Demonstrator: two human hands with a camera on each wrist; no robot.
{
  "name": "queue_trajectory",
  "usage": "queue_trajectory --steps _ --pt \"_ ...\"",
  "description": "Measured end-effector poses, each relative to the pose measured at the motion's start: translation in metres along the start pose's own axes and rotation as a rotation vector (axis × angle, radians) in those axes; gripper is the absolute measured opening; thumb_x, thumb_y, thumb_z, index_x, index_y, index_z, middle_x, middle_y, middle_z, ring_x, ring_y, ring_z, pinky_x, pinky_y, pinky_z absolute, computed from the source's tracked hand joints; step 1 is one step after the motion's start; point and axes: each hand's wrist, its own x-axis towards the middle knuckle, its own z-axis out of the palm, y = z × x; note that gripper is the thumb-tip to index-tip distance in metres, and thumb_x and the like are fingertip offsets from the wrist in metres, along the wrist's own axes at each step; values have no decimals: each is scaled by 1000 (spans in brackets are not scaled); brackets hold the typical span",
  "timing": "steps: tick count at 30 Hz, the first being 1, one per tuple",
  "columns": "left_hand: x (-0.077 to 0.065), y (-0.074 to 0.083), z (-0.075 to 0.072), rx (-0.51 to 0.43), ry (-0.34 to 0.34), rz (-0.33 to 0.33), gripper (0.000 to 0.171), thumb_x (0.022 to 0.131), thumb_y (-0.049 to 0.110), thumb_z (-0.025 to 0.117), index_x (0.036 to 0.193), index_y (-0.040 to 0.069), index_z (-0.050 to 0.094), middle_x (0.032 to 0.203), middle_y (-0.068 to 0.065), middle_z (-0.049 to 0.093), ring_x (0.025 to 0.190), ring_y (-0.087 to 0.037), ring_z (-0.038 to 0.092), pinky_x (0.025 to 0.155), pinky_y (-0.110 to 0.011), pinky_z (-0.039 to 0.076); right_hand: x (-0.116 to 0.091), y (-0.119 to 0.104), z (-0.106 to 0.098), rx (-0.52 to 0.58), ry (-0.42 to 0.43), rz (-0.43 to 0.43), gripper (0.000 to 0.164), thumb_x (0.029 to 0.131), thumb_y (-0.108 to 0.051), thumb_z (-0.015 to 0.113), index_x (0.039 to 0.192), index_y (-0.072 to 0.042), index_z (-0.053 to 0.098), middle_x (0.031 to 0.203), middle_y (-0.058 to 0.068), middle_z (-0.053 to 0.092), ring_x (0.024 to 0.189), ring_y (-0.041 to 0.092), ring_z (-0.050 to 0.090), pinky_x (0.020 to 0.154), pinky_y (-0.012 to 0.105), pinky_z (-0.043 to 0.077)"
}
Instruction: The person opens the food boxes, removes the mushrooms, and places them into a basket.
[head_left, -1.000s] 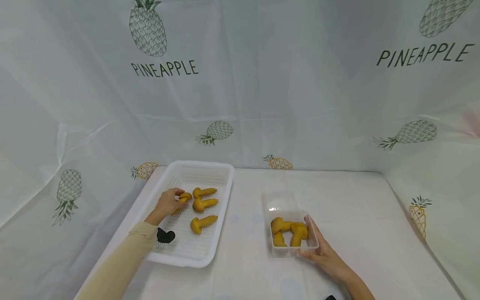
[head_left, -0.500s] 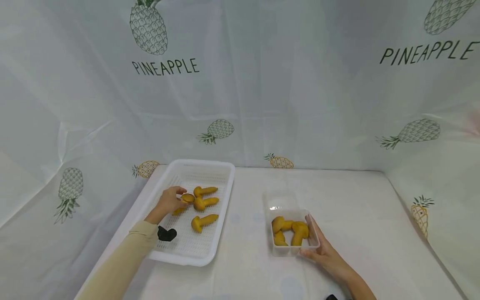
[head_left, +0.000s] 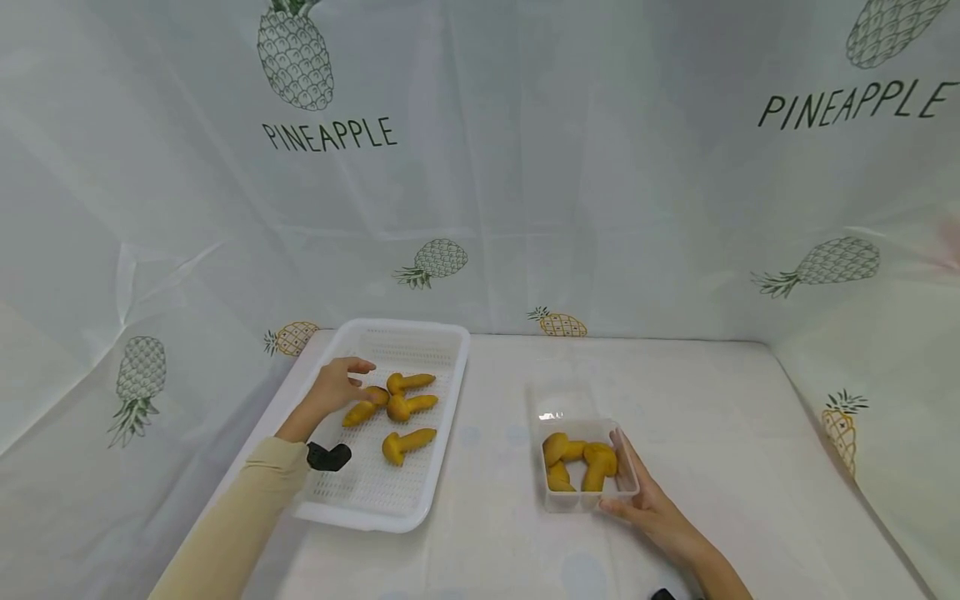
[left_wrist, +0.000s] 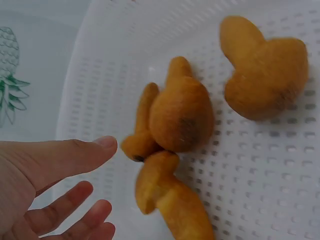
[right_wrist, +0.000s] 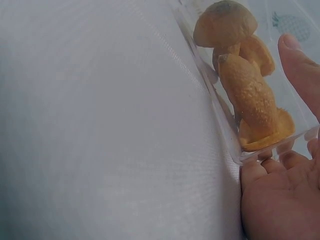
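Left hand (head_left: 333, 390) has just let go: fingers spread, holding nothing, over the white perforated plastic basket (head_left: 375, 523). The yellow-brown mushroom-shaped piece (head_left: 360, 413) it pinched now lies loose there beside two similar ones (head_left: 411, 407), so nothing's lifted. Right hand (head_left: 651, 507) grips the clear plastic box (head_left: 570, 502), contents (head_left: 597, 468) unchanged.
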Motion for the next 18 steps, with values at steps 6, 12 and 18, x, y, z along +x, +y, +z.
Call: queue_trajectory --steps 6,12,18 --pt "2 25 -1 -80 -3 66 48 85 6 79 128 -7 61 130 -28 58 110 -44 61 87 -47 56 -1 -1 0 -14 13 7 106 93 0 67 160 -30 -8 164 11 -16 135 -24 4 102 10 22" --pt "3 55 6 -222 -124 161 47 88 9 78 130 -4 60 134 -25 57 118 -46 56 91 -47 54 -1 0 0 -2 4 1 104 94 1 65 160 -32 -8 165 9 -17 140 -16 -2 103 3 15" --pt "8 84 18 -310 -212 210 49 88 13 78 132 -1 61 135 -19 58 120 -40 57 94 -43 53 -1 -1 -1 -5 4 5 104 94 0 65 160 -31 -8 165 9 -16 142 -11 -4 103 4 14"
